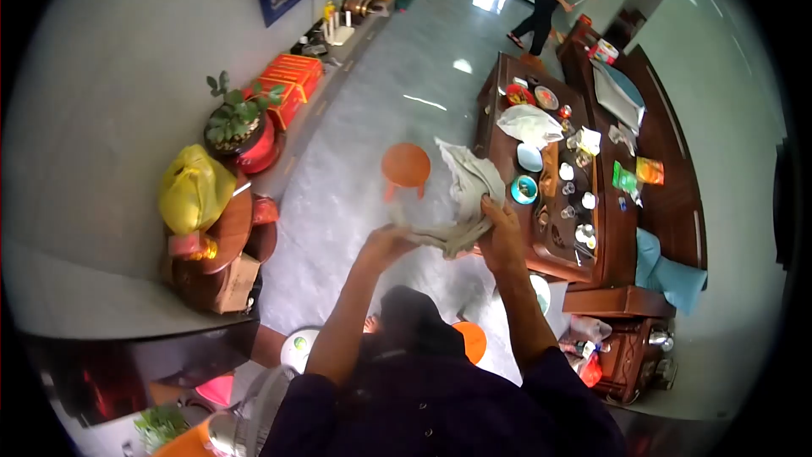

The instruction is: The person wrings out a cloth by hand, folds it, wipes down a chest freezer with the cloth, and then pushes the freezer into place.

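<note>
A crumpled pale grey cloth [468,190] is stretched between my two hands in front of my body. My left hand [391,245] grips its lower left end, fingers closed and slightly blurred. Higher up on the other side, my right hand [501,224] has its fingers closed round the bunched part. One loose end hangs up and away toward the table side. Beyond the cloth, an orange stool [406,166] stands on the grey floor.
To the right, a dark wooden table [499,85] holds cups, bowls and a white cloth [529,123]. Behind it is a wooden bench [668,118]. On the left are a yellow bag [194,190] and a potted plant [241,123]. A person [550,0] walks at the back.
</note>
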The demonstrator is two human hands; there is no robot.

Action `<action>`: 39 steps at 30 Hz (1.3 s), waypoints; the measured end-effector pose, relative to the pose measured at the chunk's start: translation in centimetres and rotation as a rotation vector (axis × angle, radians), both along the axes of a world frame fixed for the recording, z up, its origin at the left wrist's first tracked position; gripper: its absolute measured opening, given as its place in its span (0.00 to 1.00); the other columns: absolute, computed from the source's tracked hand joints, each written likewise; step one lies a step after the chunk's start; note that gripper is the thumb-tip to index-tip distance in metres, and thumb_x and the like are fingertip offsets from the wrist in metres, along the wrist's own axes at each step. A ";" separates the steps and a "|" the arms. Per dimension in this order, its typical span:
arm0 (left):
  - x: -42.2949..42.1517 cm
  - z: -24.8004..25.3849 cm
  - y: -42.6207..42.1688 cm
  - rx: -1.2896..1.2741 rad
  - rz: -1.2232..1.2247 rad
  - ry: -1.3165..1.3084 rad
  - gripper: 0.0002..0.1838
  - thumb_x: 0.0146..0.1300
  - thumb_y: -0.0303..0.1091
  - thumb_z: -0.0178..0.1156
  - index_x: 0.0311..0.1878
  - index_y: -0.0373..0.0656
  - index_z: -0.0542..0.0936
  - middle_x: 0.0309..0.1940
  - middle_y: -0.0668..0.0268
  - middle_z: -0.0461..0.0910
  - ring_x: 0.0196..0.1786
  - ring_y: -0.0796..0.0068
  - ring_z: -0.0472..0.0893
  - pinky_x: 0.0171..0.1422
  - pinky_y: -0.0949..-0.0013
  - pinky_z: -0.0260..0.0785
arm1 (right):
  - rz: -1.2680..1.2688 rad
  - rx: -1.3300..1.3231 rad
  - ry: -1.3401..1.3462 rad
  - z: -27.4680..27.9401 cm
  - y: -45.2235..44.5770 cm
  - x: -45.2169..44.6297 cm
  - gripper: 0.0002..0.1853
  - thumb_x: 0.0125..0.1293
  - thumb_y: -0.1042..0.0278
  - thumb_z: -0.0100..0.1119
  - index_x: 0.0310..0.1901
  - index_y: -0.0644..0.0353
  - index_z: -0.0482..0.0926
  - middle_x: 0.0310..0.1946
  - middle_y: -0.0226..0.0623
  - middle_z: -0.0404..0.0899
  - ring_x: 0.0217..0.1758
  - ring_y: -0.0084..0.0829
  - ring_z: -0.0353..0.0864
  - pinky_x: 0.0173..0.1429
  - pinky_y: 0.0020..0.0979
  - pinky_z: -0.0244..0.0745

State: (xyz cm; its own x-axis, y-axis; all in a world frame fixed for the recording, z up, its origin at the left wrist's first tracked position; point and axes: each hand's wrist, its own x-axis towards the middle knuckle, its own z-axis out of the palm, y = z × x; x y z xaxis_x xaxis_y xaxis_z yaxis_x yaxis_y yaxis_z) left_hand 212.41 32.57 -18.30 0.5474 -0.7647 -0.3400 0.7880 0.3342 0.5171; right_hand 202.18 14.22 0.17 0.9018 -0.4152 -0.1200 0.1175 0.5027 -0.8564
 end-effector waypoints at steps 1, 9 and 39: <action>1.5 0.1 -0.6 0.187 -0.011 -0.101 0.24 0.70 0.34 0.62 0.67 0.39 0.71 0.58 0.59 0.79 0.59 0.62 0.80 0.66 0.54 0.74 | -0.012 -0.071 0.022 0.0 -0.3 1.2 0.20 0.72 0.69 0.58 0.62 0.66 0.75 0.50 0.38 0.82 0.49 0.29 0.83 0.54 0.33 0.79; 12.4 11.0 -4.7 0.344 0.138 -0.726 0.29 0.70 0.38 0.61 0.70 0.34 0.70 0.67 0.56 0.74 0.70 0.67 0.70 0.74 0.61 0.62 | 0.078 -0.162 0.104 -4.8 -3.5 15.3 0.21 0.71 0.72 0.60 0.63 0.67 0.75 0.52 0.36 0.83 0.50 0.26 0.82 0.55 0.29 0.78; 64.3 13.1 -10.7 0.439 0.012 -0.880 0.22 0.57 0.27 0.75 0.47 0.38 0.71 0.38 0.64 0.80 0.40 0.78 0.81 0.45 0.72 0.76 | -0.201 -0.331 0.347 -10.8 -9.3 64.2 0.19 0.79 0.55 0.50 0.51 0.65 0.79 0.38 0.28 0.82 0.38 0.19 0.79 0.43 0.25 0.77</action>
